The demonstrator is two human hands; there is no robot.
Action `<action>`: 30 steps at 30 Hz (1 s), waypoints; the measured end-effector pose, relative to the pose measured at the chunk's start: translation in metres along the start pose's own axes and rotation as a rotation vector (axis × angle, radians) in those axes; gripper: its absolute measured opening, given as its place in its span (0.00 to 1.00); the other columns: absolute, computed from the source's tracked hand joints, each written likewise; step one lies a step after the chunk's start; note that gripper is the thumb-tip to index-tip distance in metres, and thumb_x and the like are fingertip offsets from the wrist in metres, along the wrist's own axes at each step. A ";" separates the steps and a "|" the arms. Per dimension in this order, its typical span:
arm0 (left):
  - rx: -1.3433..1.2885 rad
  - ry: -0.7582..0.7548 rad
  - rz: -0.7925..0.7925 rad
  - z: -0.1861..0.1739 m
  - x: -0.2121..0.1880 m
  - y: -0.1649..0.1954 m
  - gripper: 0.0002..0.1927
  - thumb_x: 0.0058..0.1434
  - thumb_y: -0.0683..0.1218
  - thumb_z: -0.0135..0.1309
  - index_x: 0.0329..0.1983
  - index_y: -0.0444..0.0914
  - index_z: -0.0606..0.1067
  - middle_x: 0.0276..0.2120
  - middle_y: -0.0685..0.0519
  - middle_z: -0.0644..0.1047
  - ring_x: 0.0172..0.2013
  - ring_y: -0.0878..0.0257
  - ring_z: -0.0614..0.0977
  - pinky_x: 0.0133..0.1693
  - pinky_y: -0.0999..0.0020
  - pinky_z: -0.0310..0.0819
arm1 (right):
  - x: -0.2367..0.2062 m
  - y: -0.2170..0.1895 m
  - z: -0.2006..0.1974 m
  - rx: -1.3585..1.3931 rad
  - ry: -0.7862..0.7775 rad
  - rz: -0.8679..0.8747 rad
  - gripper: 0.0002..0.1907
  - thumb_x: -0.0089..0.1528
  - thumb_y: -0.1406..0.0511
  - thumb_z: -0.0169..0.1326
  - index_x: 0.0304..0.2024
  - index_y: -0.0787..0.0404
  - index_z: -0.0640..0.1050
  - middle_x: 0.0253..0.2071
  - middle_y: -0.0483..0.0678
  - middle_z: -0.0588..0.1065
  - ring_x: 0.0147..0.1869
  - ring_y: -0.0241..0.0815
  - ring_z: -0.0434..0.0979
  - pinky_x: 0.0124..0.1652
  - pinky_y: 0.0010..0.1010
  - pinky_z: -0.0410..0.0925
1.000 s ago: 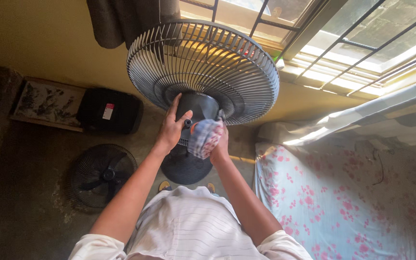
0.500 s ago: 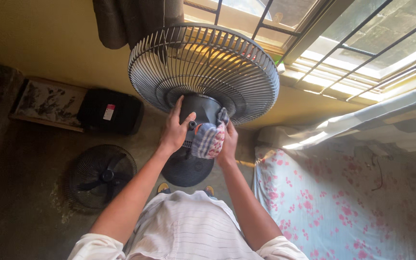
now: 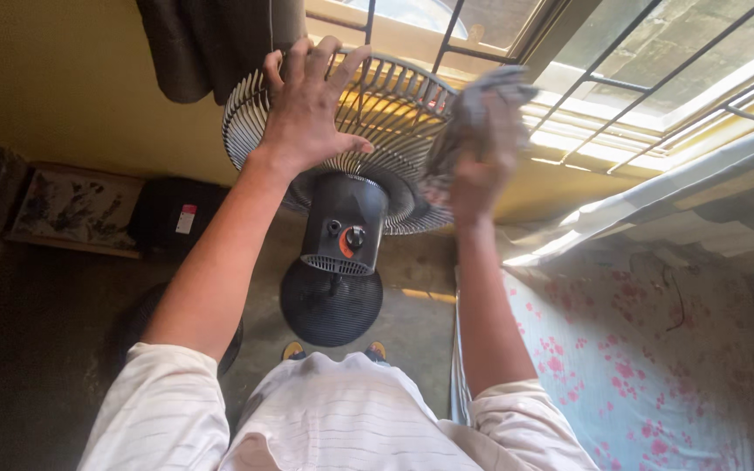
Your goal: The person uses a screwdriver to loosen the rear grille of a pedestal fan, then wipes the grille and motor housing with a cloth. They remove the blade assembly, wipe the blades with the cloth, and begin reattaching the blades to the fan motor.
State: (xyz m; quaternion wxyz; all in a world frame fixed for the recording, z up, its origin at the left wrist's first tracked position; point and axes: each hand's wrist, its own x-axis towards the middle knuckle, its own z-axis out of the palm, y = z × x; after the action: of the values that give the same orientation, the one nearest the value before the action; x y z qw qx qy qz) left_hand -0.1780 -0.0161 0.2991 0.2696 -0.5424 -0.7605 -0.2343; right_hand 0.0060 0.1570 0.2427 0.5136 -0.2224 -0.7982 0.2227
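Both hands risen from motor, left hand on fan guard, right hand with cloth

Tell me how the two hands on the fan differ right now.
The left hand is bare, fingers spread flat on the fan grille; the right hand is closed around a cloth, pressing it on the grille. The left sits at the cage's left side, the right at its right edge. Both are raised to the same fan.

hands x2: left hand, right hand | standing fan x1 | cloth x1 | spare fan grille on floor x1 | black case x1 | floral sheet x1 | curtain x1
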 end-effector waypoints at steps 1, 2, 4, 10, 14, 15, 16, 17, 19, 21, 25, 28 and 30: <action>0.007 -0.069 -0.016 0.004 0.004 -0.002 0.65 0.27 0.71 0.76 0.70 0.46 0.65 0.57 0.48 0.70 0.60 0.46 0.68 0.57 0.43 0.56 | -0.002 -0.001 0.014 -0.113 -0.086 -0.026 0.22 0.69 0.68 0.58 0.67 0.59 0.74 0.71 0.51 0.69 0.79 0.59 0.63 0.76 0.47 0.55; -0.023 -0.094 -0.030 0.008 0.009 -0.005 0.66 0.26 0.71 0.76 0.68 0.43 0.65 0.56 0.47 0.71 0.59 0.46 0.69 0.58 0.44 0.57 | -0.014 -0.005 0.025 -0.162 -0.066 -0.106 0.25 0.69 0.69 0.56 0.69 0.59 0.72 0.74 0.52 0.66 0.81 0.61 0.59 0.77 0.49 0.53; -0.082 -0.148 -0.060 0.015 0.015 -0.015 0.67 0.24 0.72 0.76 0.65 0.37 0.66 0.55 0.46 0.71 0.58 0.46 0.70 0.59 0.47 0.60 | -0.033 -0.009 0.040 -0.201 -0.084 -0.186 0.27 0.68 0.70 0.54 0.71 0.58 0.71 0.76 0.52 0.63 0.82 0.61 0.55 0.78 0.51 0.51; -0.081 -0.187 -0.119 0.015 0.009 -0.037 0.64 0.20 0.70 0.78 0.60 0.38 0.69 0.49 0.48 0.74 0.52 0.50 0.72 0.50 0.50 0.62 | -0.008 0.020 0.034 -0.154 -0.217 -0.171 0.21 0.72 0.65 0.51 0.68 0.55 0.74 0.72 0.52 0.67 0.78 0.60 0.62 0.74 0.48 0.56; -0.064 -0.183 -0.138 0.014 0.011 -0.026 0.59 0.23 0.68 0.79 0.58 0.39 0.70 0.49 0.50 0.74 0.52 0.50 0.73 0.49 0.51 0.62 | 0.033 0.028 0.046 -0.159 -0.271 0.341 0.16 0.77 0.59 0.43 0.62 0.50 0.78 0.62 0.47 0.77 0.65 0.48 0.77 0.65 0.40 0.64; -0.067 -0.198 -0.147 0.014 0.013 -0.023 0.59 0.24 0.68 0.79 0.58 0.39 0.70 0.49 0.50 0.74 0.52 0.51 0.73 0.50 0.51 0.62 | 0.033 0.023 0.050 -0.226 -0.303 0.435 0.17 0.78 0.57 0.42 0.60 0.48 0.80 0.59 0.45 0.80 0.61 0.46 0.80 0.63 0.38 0.65; -0.068 -0.209 -0.155 0.015 0.015 -0.020 0.58 0.24 0.68 0.79 0.58 0.40 0.70 0.48 0.50 0.74 0.52 0.51 0.73 0.50 0.51 0.62 | 0.029 0.014 0.056 -0.231 -0.212 0.252 0.16 0.76 0.59 0.44 0.63 0.50 0.77 0.62 0.47 0.77 0.64 0.48 0.77 0.66 0.42 0.62; -0.049 -0.221 -0.161 0.015 0.018 -0.018 0.59 0.23 0.68 0.79 0.58 0.40 0.70 0.48 0.50 0.74 0.52 0.51 0.73 0.49 0.51 0.62 | 0.021 0.003 0.063 -0.231 -0.115 0.060 0.17 0.75 0.61 0.47 0.65 0.52 0.74 0.66 0.48 0.75 0.68 0.50 0.74 0.70 0.45 0.60; -0.011 -0.248 -0.176 0.015 0.020 -0.017 0.61 0.21 0.69 0.79 0.59 0.40 0.70 0.48 0.49 0.74 0.51 0.50 0.73 0.47 0.50 0.61 | 0.007 -0.014 0.073 -0.243 -0.043 -0.187 0.22 0.72 0.63 0.49 0.68 0.54 0.70 0.70 0.50 0.71 0.74 0.55 0.68 0.73 0.48 0.56; -0.057 -0.239 -0.167 0.014 0.019 -0.019 0.59 0.23 0.69 0.79 0.58 0.39 0.70 0.49 0.49 0.74 0.51 0.51 0.73 0.49 0.52 0.61 | -0.015 -0.022 0.071 -0.273 -0.104 -0.259 0.26 0.68 0.64 0.48 0.70 0.57 0.68 0.71 0.53 0.68 0.76 0.61 0.62 0.72 0.48 0.53; -0.080 -0.233 -0.193 0.012 0.016 -0.024 0.56 0.25 0.67 0.79 0.56 0.39 0.71 0.49 0.51 0.74 0.52 0.53 0.73 0.50 0.53 0.61 | -0.027 0.011 0.061 -0.213 0.051 -0.167 0.24 0.73 0.67 0.47 0.72 0.58 0.65 0.73 0.55 0.65 0.80 0.58 0.58 0.77 0.50 0.52; -0.099 -0.240 -0.198 0.011 0.014 -0.025 0.57 0.26 0.68 0.79 0.58 0.38 0.70 0.50 0.50 0.74 0.51 0.53 0.73 0.50 0.54 0.61 | -0.041 0.046 0.057 0.272 0.221 0.539 0.21 0.74 0.64 0.40 0.67 0.66 0.68 0.60 0.71 0.67 0.61 0.66 0.63 0.64 0.62 0.56; -0.094 -0.252 -0.209 0.011 0.014 -0.025 0.58 0.26 0.68 0.79 0.58 0.39 0.70 0.50 0.51 0.74 0.52 0.53 0.73 0.51 0.54 0.61 | -0.047 0.065 0.054 0.396 0.237 0.878 0.20 0.72 0.62 0.41 0.58 0.69 0.74 0.48 0.70 0.73 0.47 0.61 0.72 0.54 0.56 0.64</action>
State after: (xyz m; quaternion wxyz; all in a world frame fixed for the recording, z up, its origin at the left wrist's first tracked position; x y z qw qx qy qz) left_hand -0.2068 -0.0070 0.2988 0.1207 -0.4974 -0.8287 -0.2264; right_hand -0.0181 0.1752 0.1506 0.4907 -0.4598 -0.5077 0.5385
